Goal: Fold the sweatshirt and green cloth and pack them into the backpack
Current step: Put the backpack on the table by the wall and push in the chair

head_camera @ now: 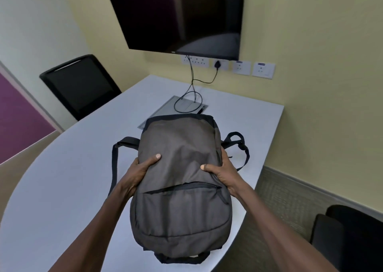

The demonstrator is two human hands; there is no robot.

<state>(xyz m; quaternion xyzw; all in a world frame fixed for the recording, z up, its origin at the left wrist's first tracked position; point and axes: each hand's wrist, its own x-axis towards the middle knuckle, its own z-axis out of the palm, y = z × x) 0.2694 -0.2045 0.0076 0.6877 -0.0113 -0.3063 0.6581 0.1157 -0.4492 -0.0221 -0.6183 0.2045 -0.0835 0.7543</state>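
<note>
Left grip [143,169] and right grip [222,173] both clasped the grey backpack [180,180] at its sides, thumbs pressed on the front panel, fingers wrapped out of sight. Backpack lay lengthwise over the white tabletop [68,168], front zip pocket shut, black straps [115,157] trailing either side. Sweatshirt, green cloth: unseen.

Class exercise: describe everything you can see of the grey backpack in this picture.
The grey fabric backpack with black trim lies front-up on the white table, bulging. Its curved black front-pocket zip is closed. Black straps trail out on both sides. The left hand and right hand grip its sides, thumbs on top.
</note>
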